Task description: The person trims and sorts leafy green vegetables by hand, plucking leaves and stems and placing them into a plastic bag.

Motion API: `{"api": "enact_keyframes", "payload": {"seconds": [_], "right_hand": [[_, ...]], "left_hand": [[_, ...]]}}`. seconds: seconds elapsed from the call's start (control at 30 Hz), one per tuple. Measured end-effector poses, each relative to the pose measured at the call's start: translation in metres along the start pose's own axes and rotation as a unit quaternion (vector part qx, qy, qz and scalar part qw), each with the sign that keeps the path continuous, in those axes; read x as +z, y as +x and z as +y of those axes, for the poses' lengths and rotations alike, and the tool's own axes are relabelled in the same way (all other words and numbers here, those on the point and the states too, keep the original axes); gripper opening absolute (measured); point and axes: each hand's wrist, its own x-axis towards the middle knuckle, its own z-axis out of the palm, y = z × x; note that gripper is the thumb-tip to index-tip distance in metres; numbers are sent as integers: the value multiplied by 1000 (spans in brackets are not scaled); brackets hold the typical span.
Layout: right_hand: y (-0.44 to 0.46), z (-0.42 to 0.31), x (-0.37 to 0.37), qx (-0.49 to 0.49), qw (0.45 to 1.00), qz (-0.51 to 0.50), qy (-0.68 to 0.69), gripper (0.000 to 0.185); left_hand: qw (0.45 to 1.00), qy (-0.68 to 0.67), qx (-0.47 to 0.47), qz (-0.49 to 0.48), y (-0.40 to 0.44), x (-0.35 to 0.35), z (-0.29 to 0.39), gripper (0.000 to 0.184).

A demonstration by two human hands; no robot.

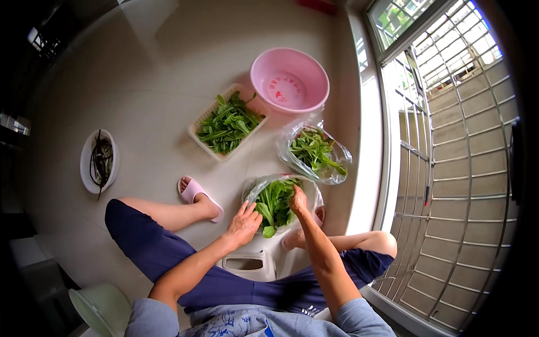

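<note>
Between my feet, a clear plastic bag [251, 191] lies open with green leafy vegetables [273, 203] in it. My left hand [244, 224] is at the bag's left edge, its fingers bent against the plastic; the fingertips are partly hidden. At the right side of the same bag, my right hand [298, 201] has its fingers closed around some leaves. Just beyond is a second clear plastic bag [338, 178] of greens. Farther up to the left stands a cream rectangular basket [222, 157] piled with long green leaves.
A pink basin [289, 84] sits beyond the basket. Off to the left, a white oval basket [86, 163] holds dark, thin pods or stems. A pale green bucket [92, 309] is at lower left. Along the right run a window sill [368, 185] and metal bars [449, 196].
</note>
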Motion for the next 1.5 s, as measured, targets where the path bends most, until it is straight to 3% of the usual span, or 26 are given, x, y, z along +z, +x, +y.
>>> {"api": "enact_keyframes", "payload": {"seconds": [0.13,0.2,0.23,0.3,0.33,0.37,0.4,0.43,0.47,0.53,0.57,0.63,0.73,0.87,0.93,1.0,1.07,1.1,1.13,1.17,1.2,1.27,1.3,1.4,1.43,1.5], "right_hand": [[34,-9,2,-115,980,-76,-142,40],[54,-27,-2,-16,931,-237,-277,36],[56,3,15,-111,958,-147,-219,38],[68,40,36,-275,905,-97,-309,39],[72,53,43,-283,915,-92,-274,38],[76,55,44,-378,888,-61,-253,42],[68,54,41,-272,919,-115,-262,37],[79,69,48,-306,900,-82,-299,32],[62,26,28,-154,928,-131,-312,30],[62,39,36,-122,937,-115,-307,33],[34,-21,3,-115,938,-114,-307,34],[20,-50,-20,-131,940,-167,-267,34],[17,-19,-4,-154,930,-195,-271,21],[15,18,19,-161,939,-148,-265,18],[-5,-17,-5,-185,911,-149,-337,17],[-26,-33,-27,-173,954,-138,-203,34],[-48,-63,-51,-198,962,-132,-135,34],[-52,-64,-52,-178,957,-136,-186,31],[-57,-65,-54,-155,949,-139,-237,28],[-68,-62,-55,-386,881,128,-243,23],[-70,-58,-53,-386,880,131,-244,23],[-69,-49,-47,-185,953,-18,-238,21],[-70,-46,-48,-241,963,-34,-114,20],[-65,-40,-34,-236,965,-56,-95,19],[-69,-44,-33,-206,966,-100,-121,23],[-87,-70,-46,-152,981,-105,-67,21]], "left_hand": [[1000,12,-29,-2,7,-8,-5,21],[1000,6,-22,16,8,-7,-5,23],[999,26,-29,-16,8,-4,-3,23],[993,58,-36,91,7,19,-3,20],[993,77,-41,79,4,33,-4,18],[997,34,-55,31,2,37,-7,18],[997,-18,-73,-4,0,46,-5,19],[998,-10,-58,-10,1,44,-9,21],[999,-13,-26,-27,-4,46,-11,23],[999,-24,-18,-16,-8,41,-11,29],[1000,-14,-18,-9,-9,40,-13,29],[998,-26,-24,-57,-9,43,-12,32],[1000,-11,10,-9,-12,83,-19,31],[999,1,23,-38,-12,75,-20,27],[999,-3,29,-45,-8,79,-23,26],[998,-8,30,-52,-4,99,-27,24],[993,-1,59,102,-2,127,-33,19],[993,1,60,104,-3,111,-29,19],[998,-10,49,27,-4,75,-20,18],[998,-21,38,-49,-6,54,-13,16],[998,-19,40,-47,-8,62,-16,16],[995,-35,72,67,-8,84,-25,14],[996,-69,51,23,-10,70,-21,17],[993,-114,10,20,-14,31,-7,30],[988,-112,8,109,-16,37,-6,45],[988,-101,3,116,-14,35,-2,48]]}}
